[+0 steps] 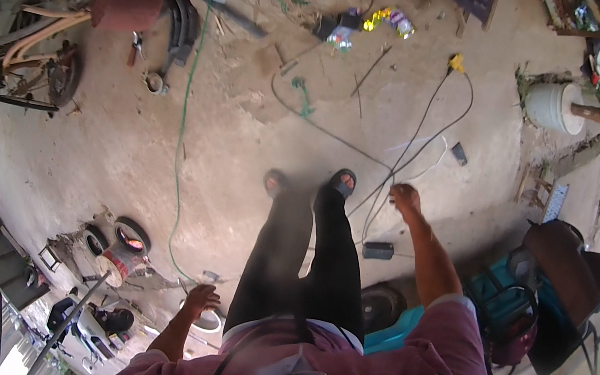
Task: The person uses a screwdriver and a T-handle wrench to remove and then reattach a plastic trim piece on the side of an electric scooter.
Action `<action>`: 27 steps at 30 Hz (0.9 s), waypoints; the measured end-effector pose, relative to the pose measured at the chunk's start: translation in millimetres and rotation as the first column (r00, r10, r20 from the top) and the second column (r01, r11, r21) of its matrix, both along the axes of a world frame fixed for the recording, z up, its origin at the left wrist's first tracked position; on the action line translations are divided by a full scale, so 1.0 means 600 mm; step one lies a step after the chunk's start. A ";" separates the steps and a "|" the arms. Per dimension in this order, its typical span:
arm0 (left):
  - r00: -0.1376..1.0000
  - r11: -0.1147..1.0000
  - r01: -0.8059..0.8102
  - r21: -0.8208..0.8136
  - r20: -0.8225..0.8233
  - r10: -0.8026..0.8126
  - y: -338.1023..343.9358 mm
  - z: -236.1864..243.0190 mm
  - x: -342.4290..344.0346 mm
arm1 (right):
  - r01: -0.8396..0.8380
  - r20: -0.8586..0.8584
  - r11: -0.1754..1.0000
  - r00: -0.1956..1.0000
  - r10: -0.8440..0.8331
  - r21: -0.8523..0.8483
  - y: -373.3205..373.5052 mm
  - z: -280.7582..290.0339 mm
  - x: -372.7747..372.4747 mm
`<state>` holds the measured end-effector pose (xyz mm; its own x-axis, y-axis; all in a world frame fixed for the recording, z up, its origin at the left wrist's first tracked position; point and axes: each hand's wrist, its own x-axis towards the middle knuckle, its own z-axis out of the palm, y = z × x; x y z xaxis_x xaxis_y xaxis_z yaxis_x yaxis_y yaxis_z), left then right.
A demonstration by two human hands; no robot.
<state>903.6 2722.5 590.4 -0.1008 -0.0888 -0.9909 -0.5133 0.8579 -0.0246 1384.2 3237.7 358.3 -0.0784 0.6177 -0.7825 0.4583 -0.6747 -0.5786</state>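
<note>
Cable (356,147) runs near right hand (405,199), grip half-curled; left hand (200,302) loosely bent; cannot tell whether either holds anything.

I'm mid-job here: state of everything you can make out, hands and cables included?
Right hand: fingers curled near the cables; grip unclear.
Left hand: fingers partly bent; grip unclear.
Dark cables: loosely looped, crossing.
Yellow connector: at a cable's end.
Green cord: strung out, uncoiled.
Dark block: on the floor.
Tyres: side by side.
</note>
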 end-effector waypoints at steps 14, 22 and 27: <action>0.952 0.953 0.303 0.027 0.046 -0.304 -0.155 -0.170 0.138 | -0.594 0.735 0.797 0.589 0.337 0.111 0.270 -0.671 -0.276; 0.958 0.957 0.277 -0.086 0.102 -0.268 -0.118 -0.204 0.125 | -0.665 0.577 0.746 0.619 0.532 0.026 0.191 -0.615 -0.292; 0.946 0.881 -0.298 -0.366 0.007 0.323 -0.028 -0.145 0.110 | -0.935 0.423 0.123 -0.032 0.906 -0.333 -0.117 -0.389 0.047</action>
